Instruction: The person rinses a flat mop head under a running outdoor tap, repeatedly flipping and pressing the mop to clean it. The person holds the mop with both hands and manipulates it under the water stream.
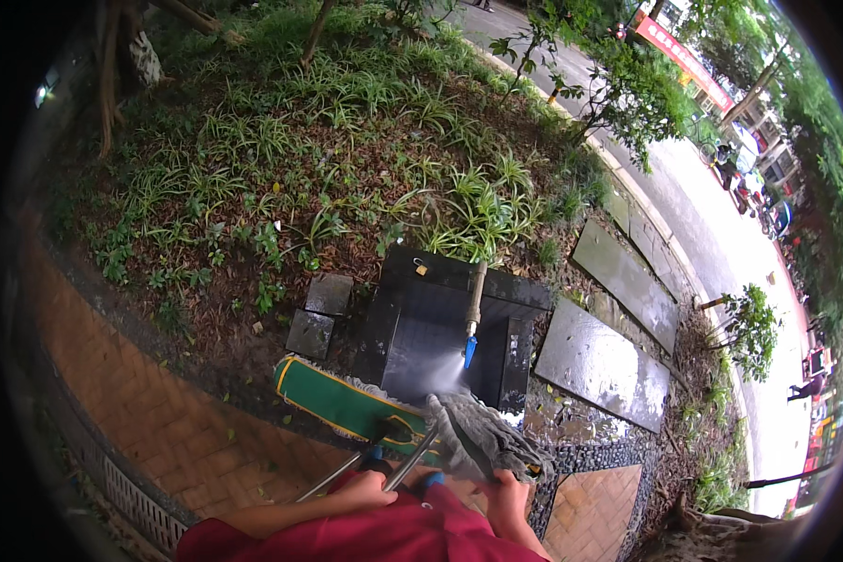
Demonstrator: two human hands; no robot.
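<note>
Grey mop (482, 433), stringy and limp, spreads from the right hand (506, 494), which I see clamped on its near edge, toward the black stone basin (378, 323); the left hand (369, 489) wraps a smooth metal pole (412, 458). I see a blue-handled tap (470, 349) spraying mopward.

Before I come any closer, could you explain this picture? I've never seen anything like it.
There is no machine here, just a person working bare-handed. A camera worn on their head looks down, and its wide lens bends straight edges. The left hand grips a metal pole; the right hand holds the end of a wet grey mop head. Water sprays from a blue-handled tap above a black basin. At its near left is a green-backed flat mop. Leafy plants grow behind.
</note>
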